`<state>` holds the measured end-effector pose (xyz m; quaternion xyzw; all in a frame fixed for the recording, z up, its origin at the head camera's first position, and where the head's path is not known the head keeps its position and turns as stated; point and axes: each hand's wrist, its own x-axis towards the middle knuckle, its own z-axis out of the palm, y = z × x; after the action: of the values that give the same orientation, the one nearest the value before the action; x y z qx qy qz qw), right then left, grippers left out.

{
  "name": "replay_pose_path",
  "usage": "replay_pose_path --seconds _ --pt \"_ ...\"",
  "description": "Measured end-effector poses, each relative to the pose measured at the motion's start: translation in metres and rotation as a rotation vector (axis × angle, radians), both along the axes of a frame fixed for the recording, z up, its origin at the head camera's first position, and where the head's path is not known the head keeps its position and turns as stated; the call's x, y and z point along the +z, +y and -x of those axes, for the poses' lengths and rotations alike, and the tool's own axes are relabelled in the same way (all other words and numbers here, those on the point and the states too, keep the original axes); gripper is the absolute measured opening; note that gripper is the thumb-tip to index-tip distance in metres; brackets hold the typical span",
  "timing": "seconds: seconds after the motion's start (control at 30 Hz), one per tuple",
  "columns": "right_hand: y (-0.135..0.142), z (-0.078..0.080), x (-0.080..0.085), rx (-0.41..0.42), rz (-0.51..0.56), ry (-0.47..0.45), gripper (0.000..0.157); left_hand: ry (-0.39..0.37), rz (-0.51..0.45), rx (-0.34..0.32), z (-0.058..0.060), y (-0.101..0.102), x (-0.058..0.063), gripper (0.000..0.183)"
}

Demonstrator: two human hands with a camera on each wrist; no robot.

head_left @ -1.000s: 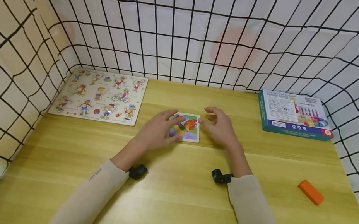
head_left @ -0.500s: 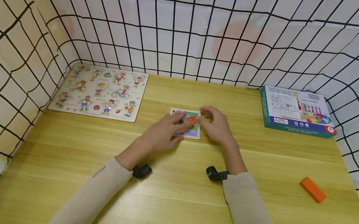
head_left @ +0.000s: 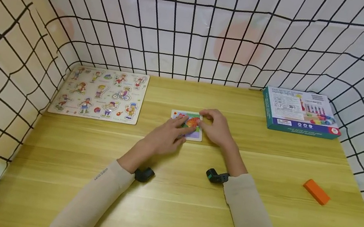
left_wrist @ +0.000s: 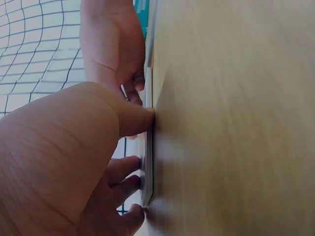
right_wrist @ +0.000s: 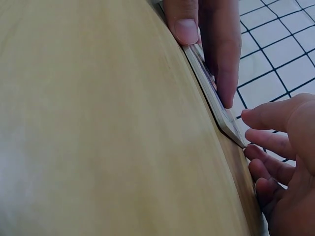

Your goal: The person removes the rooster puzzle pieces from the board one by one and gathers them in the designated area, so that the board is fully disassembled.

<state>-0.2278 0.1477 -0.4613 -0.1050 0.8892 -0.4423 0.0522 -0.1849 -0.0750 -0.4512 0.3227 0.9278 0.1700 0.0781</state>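
Note:
A small, square picture board (head_left: 192, 122) with a white border and a bright orange, green and purple print lies flat in the middle of the table. My left hand (head_left: 163, 136) rests on its left part, fingers stretched over the picture. In the left wrist view, that hand's thumb (left_wrist: 142, 118) touches the near edge of the board (left_wrist: 149, 167). My right hand (head_left: 217, 129) is at the board's right edge, fingers loosely bent. The right wrist view shows the right hand (right_wrist: 290, 157) beside the board's corner, its fingertips close to it; whether they touch is unclear.
At the back left lies a wooden peg puzzle (head_left: 99, 94) with several sports figures. A teal and white box (head_left: 301, 112) stands at the back right. An orange block (head_left: 317, 191) lies on the right side. Black wire mesh (head_left: 191, 31) encloses the table's back and sides.
My left hand has moved right and settled further over the picture. My right hand has drawn in to the board's right edge, its fingers bending more. The head view has tilted slightly.

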Motion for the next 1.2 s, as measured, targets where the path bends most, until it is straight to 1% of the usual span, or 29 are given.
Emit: replay_pose_path --seconds 0.23,0.43,0.63,0.77,1.0,1.2 --pt "-0.0008 0.0012 -0.0038 0.016 -0.016 0.036 0.034 -0.007 -0.047 0.012 0.0007 -0.0001 -0.004 0.049" --pt "-0.0006 0.001 -0.0018 0.015 -0.03 0.027 0.034 -0.014 -0.056 0.021 0.0017 0.0006 -0.0045 0.049" --pt "-0.0006 0.0002 0.0009 0.027 -0.052 0.018 0.035 -0.026 -0.058 0.01 0.0017 0.0008 -0.0032 0.049" --pt "-0.0019 0.0004 0.002 0.03 -0.046 0.016 0.034 -0.025 -0.06 0.014 0.002 -0.0002 -0.0033 0.049" --pt "-0.0056 0.0016 0.004 0.009 -0.059 -0.026 0.033 -0.015 -0.056 0.012 0.0028 0.0001 -0.0024 0.049" --pt "-0.0054 0.0025 0.0043 -0.012 -0.047 -0.063 0.034 -0.017 -0.074 0.011 0.0011 0.0013 -0.0032 0.049"
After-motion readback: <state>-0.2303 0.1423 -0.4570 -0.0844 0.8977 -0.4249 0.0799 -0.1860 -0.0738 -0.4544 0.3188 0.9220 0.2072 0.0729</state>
